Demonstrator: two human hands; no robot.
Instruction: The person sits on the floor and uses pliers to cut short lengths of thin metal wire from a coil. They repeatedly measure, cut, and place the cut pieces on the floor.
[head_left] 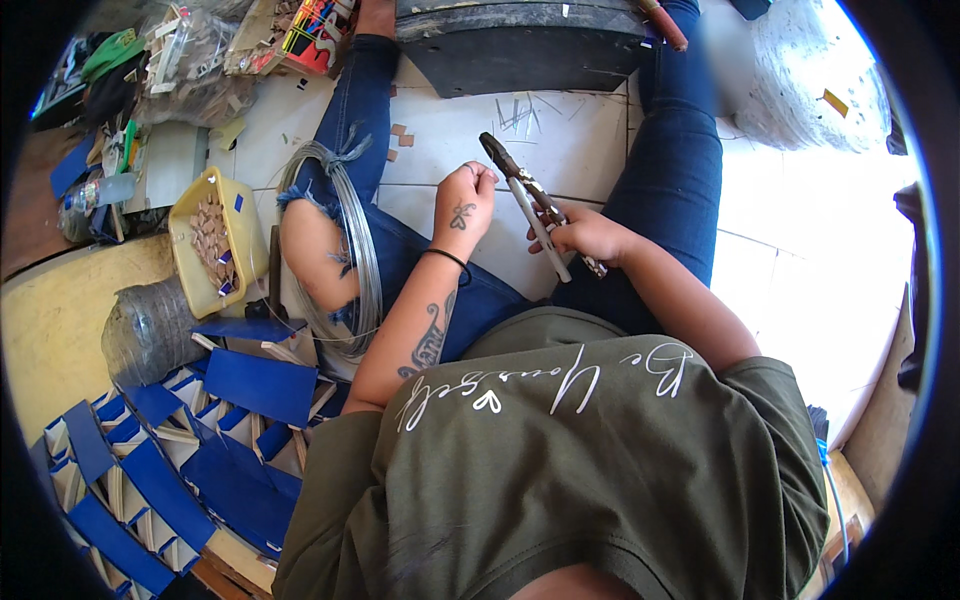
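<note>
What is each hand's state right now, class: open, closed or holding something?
Left hand: closed; whether it pinches anything thin cannot be told.
Right hand: closed, holding a pair of worn pliers.

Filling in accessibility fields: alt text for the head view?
Seen from above, a right hand grips long-handled pliers, with the curled left hand close to their tip. A coil of wire loops around the bent left knee. At left are a yellow bin of small brown pieces and blue panels.
</note>
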